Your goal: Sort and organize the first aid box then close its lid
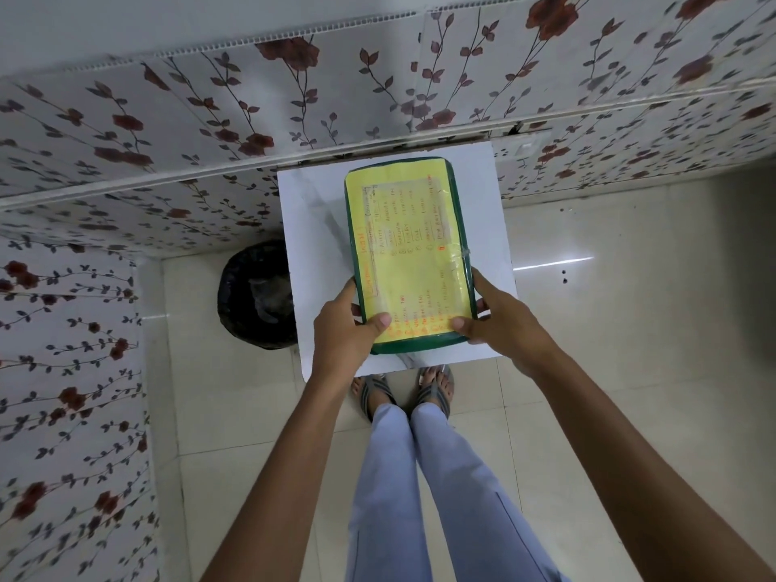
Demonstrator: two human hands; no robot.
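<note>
The first aid box (409,249) is green with a yellow paper sheet taped over its lid, covered in orange handwriting. It rests on a small white table (310,228) and its lid is down. My left hand (350,325) grips the box's near left corner, thumb on the lid. My right hand (502,319) grips the near right corner, thumb also pressing on the yellow sheet. The contents of the box are hidden.
A black bin (256,294) lined with a dark bag stands on the floor left of the table. Floral-tiled walls (210,132) close in behind and on the left. Pale floor tiles (630,308) stretch to the right. My legs and sandalled feet (405,392) are below the table edge.
</note>
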